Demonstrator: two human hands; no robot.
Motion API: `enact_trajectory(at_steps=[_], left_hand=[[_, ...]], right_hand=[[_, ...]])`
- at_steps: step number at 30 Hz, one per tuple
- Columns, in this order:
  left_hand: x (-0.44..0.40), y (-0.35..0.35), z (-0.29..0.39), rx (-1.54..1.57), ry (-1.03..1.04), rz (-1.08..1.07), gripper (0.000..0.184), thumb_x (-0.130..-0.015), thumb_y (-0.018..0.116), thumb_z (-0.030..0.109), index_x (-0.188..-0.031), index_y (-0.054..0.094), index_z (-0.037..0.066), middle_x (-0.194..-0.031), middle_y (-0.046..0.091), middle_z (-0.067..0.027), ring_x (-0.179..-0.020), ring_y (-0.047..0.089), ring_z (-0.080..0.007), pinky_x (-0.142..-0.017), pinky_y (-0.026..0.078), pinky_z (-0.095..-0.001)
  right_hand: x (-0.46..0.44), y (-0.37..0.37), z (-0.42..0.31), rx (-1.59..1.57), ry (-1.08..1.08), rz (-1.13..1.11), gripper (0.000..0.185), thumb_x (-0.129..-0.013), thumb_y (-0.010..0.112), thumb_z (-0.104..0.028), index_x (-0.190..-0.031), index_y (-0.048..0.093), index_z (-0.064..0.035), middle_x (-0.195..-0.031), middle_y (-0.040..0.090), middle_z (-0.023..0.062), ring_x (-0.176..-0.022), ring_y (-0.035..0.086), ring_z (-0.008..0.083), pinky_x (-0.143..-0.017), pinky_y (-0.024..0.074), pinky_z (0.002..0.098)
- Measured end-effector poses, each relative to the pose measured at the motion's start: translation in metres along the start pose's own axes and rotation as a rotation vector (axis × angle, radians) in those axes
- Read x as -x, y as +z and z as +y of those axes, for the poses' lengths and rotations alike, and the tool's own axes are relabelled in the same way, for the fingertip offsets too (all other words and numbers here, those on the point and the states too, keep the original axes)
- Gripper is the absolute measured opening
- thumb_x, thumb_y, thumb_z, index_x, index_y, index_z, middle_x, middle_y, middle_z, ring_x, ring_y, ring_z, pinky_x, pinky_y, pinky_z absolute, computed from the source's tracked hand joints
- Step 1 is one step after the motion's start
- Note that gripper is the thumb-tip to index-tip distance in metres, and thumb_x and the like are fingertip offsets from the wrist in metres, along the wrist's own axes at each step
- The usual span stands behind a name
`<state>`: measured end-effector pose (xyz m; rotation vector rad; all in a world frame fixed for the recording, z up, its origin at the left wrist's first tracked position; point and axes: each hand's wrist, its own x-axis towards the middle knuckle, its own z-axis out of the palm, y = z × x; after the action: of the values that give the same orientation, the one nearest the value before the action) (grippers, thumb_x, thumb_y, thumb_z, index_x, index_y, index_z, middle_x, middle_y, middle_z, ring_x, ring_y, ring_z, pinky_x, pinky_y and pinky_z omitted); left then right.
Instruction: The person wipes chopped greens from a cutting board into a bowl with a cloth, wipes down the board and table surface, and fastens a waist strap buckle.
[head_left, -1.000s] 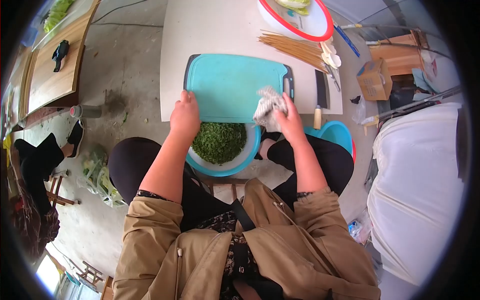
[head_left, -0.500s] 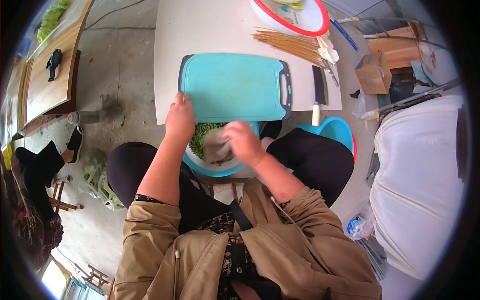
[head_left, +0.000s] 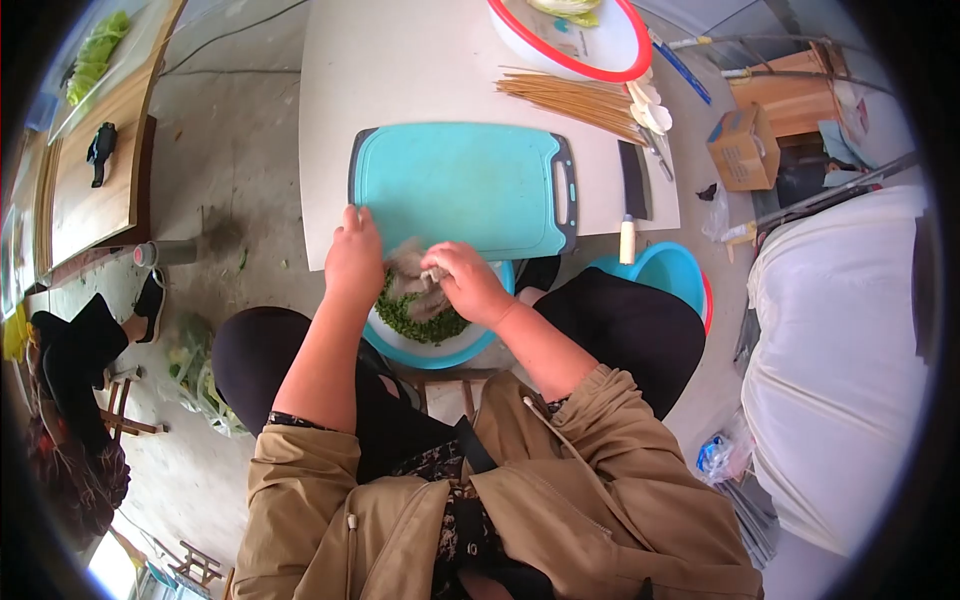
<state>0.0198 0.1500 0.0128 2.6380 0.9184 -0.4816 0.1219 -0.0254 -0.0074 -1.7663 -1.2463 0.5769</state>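
A turquoise cutting board with dark grey ends lies flat on the white table. My left hand grips its near left corner, fingers bent over the edge. My right hand is closed on a crumpled greyish cloth, which is at the board's near edge and hangs over a bowl. That bowl, white inside with a blue rim, sits between my knees under the table edge. Chopped greens lie in it, partly hidden by the cloth and my right hand.
A cleaver with a pale handle lies right of the board. Behind it are wooden skewers and a red-rimmed bowl holding leafy cabbage. Blue basins stand by my right knee. Another person's foot shows at left.
My right hand has swung the cloth from over the bowl's middle to the board's near edge. My left hand keeps its hold on the board. The whole view has shifted slightly.
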Motion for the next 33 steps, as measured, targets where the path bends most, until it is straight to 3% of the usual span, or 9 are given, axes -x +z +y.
enact_trajectory(at_steps=[8, 13, 15, 16, 17, 20, 27, 28, 33], left_hand=[[0.001, -0.004, 0.002, 0.040, -0.001, 0.009, 0.087, -0.072, 0.082, 0.010, -0.142, 0.032, -0.004, -0.143, 0.035, -0.0186, -0.114, 0.056, -0.0317, -0.087, 0.056, -0.0344], [-0.001, -0.007, 0.004, 0.034, -0.003, -0.007, 0.088, -0.072, 0.082, 0.008, -0.142, 0.032, -0.005, -0.143, 0.035, -0.0188, -0.114, 0.056, -0.0318, -0.087, 0.056, -0.0341], [-0.002, -0.007, 0.005, 0.039, -0.002, -0.018, 0.088, -0.071, 0.082, 0.008, -0.142, 0.032, -0.005, -0.143, 0.035, -0.0188, -0.114, 0.056, -0.0318, -0.087, 0.056, -0.0341], [-0.002, -0.007, 0.005, 0.032, -0.004, -0.013, 0.088, -0.071, 0.082, 0.008, -0.142, 0.032, -0.005, -0.143, 0.035, -0.0190, -0.114, 0.056, -0.0317, -0.088, 0.056, -0.0340], [-0.002, -0.006, 0.005, 0.024, -0.006, -0.010, 0.088, -0.071, 0.082, 0.009, -0.142, 0.032, -0.005, -0.143, 0.035, -0.0192, -0.115, 0.056, -0.0317, -0.088, 0.056, -0.0339], [-0.004, -0.005, 0.004, 0.013, -0.009, -0.019, 0.088, -0.071, 0.083, 0.010, -0.142, 0.032, -0.005, -0.143, 0.035, -0.0194, -0.115, 0.056, -0.0315, -0.088, 0.056, -0.0338], [-0.002, -0.003, 0.002, 0.102, 0.002, 0.057, 0.089, -0.066, 0.084, 0.007, -0.140, 0.036, -0.003, -0.140, 0.039, -0.0199, -0.113, 0.057, -0.0365, -0.092, 0.053, -0.0398], [-0.002, -0.005, 0.004, 0.095, -0.007, 0.036, 0.088, -0.066, 0.084, 0.007, -0.139, 0.037, -0.004, -0.140, 0.039, -0.0201, -0.113, 0.057, -0.0364, -0.092, 0.053, -0.0399], [-0.004, -0.001, -0.001, 0.011, 0.010, 0.011, 0.091, -0.071, 0.084, 0.012, -0.142, 0.031, -0.007, -0.142, 0.037, -0.0210, -0.110, 0.059, -0.0312, -0.088, 0.055, -0.0331]], right_hand=[[-0.055, -0.138, 0.079, 0.379, 0.148, 0.474, 0.044, -0.078, 0.052, 0.011, -0.119, 0.062, -0.0029, -0.119, 0.060, 0.0156, -0.114, 0.056, 0.0348, -0.100, 0.0440, 0.0391], [-0.034, -0.103, 0.136, 0.857, 0.068, 0.518, 0.033, -0.078, 0.059, 0.002, -0.111, 0.063, 0.0012, -0.109, 0.063, 0.0148, -0.096, 0.061, 0.0335, -0.084, 0.0493, 0.0411], [-0.038, -0.075, 0.082, -0.735, 0.727, 0.466, 0.025, -0.078, 0.058, 0.002, -0.102, 0.065, -0.0001, -0.104, 0.064, 0.0141, -0.091, 0.060, 0.0327, -0.082, 0.0483, 0.0401], [-0.028, -0.058, 0.079, -0.218, 0.531, 0.188, 0.021, -0.079, 0.057, 0.004, -0.096, 0.067, -0.0005, -0.105, 0.064, 0.0122, -0.098, 0.059, 0.0303, -0.087, 0.0472, 0.0385], [-0.011, -0.051, 0.077, 0.240, -0.055, 0.046, 0.022, -0.079, 0.056, 0.006, -0.094, 0.069, -0.0018, -0.108, 0.064, 0.0108, -0.106, 0.058, 0.0260, -0.093, 0.0461, 0.0371], [-0.018, -0.066, 0.041, -0.093, 0.053, -0.011, 0.038, -0.077, 0.048, 0.013, -0.103, 0.070, -0.0032, -0.111, 0.064, 0.0123, -0.111, 0.058, 0.0269, -0.100, 0.0440, 0.0365], [-0.077, -0.129, 0.103, 0.193, 0.245, 0.458, 0.033, -0.078, 0.058, 0.002, -0.110, 0.065, -0.0054, -0.108, 0.065, 0.0147, -0.106, 0.059, 0.0350, -0.095, 0.0466, 0.0445], [-0.078, -0.102, 0.131, 0.748, 0.058, 0.606, 0.036, -0.078, 0.062, -0.003, -0.114, 0.063, -0.0076, -0.111, 0.064, 0.0139, -0.107, 0.058, 0.0366, -0.095, 0.0454, 0.0488], [-0.101, -0.027, 0.092, 0.329, -0.171, 0.247, 0.030, -0.077, 0.056, 0.007, -0.103, 0.065, -0.0048, -0.118, 0.062, 0.0131, -0.112, 0.056, 0.0356, -0.098, 0.0443, 0.0458]])
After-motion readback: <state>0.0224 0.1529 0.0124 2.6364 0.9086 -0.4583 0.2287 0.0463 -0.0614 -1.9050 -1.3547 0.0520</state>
